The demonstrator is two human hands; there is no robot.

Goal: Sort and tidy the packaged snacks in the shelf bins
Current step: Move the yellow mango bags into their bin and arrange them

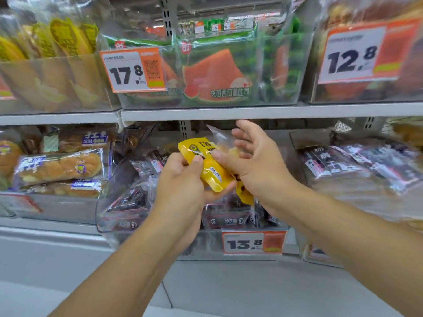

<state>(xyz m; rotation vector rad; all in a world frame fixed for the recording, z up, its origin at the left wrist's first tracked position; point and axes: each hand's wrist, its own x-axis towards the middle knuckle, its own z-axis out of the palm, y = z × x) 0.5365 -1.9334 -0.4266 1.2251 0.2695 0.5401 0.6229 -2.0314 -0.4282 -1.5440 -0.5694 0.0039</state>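
One yellow snack packet [211, 167] is held up in front of the lower shelf, above a clear bin [146, 225] of dark-wrapped packets marked by a 13.8 price tag [253, 242]. The left hand [180, 186] grips its lower left side, thumb curled on top. The right hand [254, 161] pinches its right edge with the thumb, the other fingers spread loosely. Bread rolls [60, 168] lie in the bin to the left; watermelon-print packets [215, 76] fill the bin above.
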